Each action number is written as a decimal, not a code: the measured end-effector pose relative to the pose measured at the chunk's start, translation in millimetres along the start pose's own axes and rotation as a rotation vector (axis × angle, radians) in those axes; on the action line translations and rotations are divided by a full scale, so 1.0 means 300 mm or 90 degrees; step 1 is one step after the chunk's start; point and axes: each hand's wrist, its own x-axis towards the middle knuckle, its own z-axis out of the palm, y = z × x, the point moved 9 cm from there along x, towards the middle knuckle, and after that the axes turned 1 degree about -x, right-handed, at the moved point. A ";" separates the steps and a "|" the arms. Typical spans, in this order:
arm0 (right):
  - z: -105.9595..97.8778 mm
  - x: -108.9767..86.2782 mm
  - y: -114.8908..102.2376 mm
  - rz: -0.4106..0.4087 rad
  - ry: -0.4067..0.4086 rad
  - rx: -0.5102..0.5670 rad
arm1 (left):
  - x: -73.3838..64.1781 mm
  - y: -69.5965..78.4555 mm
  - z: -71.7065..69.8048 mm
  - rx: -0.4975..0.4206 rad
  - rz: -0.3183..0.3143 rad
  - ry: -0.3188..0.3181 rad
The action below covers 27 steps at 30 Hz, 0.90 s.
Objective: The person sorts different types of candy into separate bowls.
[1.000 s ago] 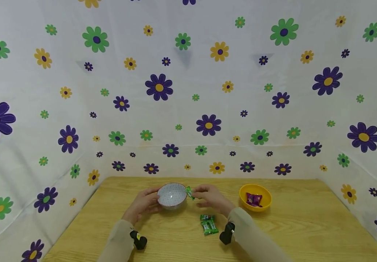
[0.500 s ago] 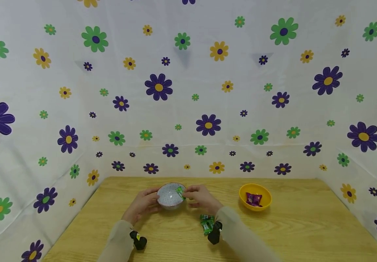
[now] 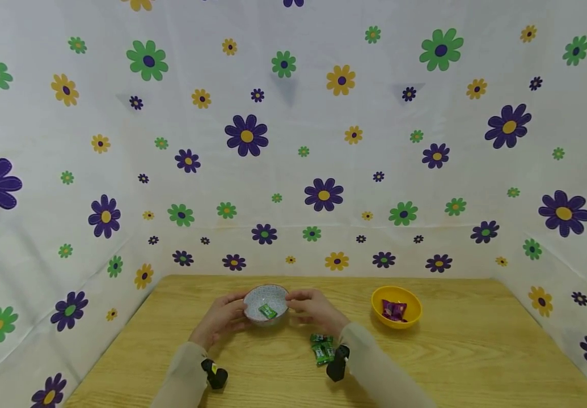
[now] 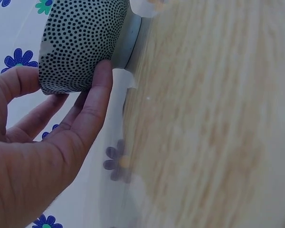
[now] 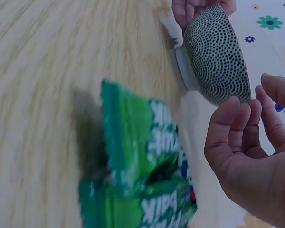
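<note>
A small bowl (image 3: 258, 297), pale inside and black-dotted outside, stands on the table with a green-wrapped candy (image 3: 267, 311) lying in it. My left hand (image 3: 222, 317) holds the bowl at its left side, thumb by the rim and fingers against the dotted wall (image 4: 80, 42). At the opposite side is my right hand (image 3: 316, 309), its fingers loosely bent with nothing between them and fingertips right at the rim. Several more green candies (image 3: 322, 349) lie on the table below the right wrist, looming large in the right wrist view, where white lettering shows on a wrapper (image 5: 137, 137).
To the right stands a yellow bowl (image 3: 412, 300) holding purple-wrapped candies (image 3: 394, 310). The wooden table (image 3: 477, 340) meets a white flower-printed cloth (image 3: 283, 187) at its back and sides. Each wrist carries a black camera (image 3: 214, 374).
My right hand has moved left to the bowl with a green candy and let it go; the candy now lies inside. The left hand has stayed on the bowl.
</note>
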 end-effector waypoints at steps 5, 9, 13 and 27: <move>-0.021 0.001 0.019 0.005 -0.027 -0.007 | -0.002 0.004 0.000 0.004 -0.003 -0.006; -0.027 -0.006 0.017 0.011 -0.070 -0.033 | 0.000 0.006 -0.004 0.008 0.001 -0.009; -0.045 -0.018 0.011 -0.012 -0.106 -0.114 | 0.003 0.008 -0.006 0.011 0.002 -0.010; -0.133 -0.051 0.055 -0.044 -0.192 -0.271 | 0.001 0.000 0.000 0.015 -0.008 -0.008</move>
